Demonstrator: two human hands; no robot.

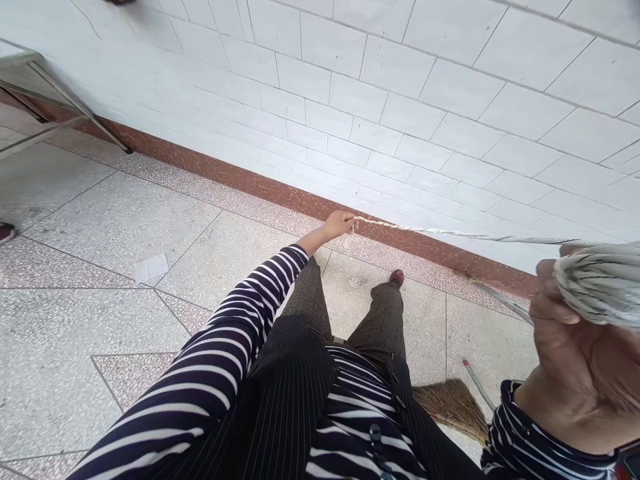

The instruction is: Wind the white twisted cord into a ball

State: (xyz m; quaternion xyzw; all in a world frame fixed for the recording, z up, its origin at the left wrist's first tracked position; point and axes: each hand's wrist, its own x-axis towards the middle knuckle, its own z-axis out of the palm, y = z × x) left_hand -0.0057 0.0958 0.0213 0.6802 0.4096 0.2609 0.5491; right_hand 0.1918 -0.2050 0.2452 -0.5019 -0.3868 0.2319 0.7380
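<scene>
My left hand (341, 224) is stretched forward over the floor near the wall, its fingers closed on the end of a thin white twisted rope (430, 231). A short tail of it hangs below the fingers. From there the rope runs almost straight to the right, in front of the tiled wall. At the right edge my right hand (565, 333) is raised close to the camera and wrapped round a thick white bundle of rope strands (600, 283). The rope reaches the top of this bundle, where the exact join is hard to make out. The bundle's far end is cut off by the frame.
A white tiled wall (370, 127) with a reddish-brown skirting (225, 172) stands ahead. A metal-legged table (75, 100) is at the left. A white paper (151, 268) lies on the speckled floor. A straw broom (453, 403) and metal rods lie at the right.
</scene>
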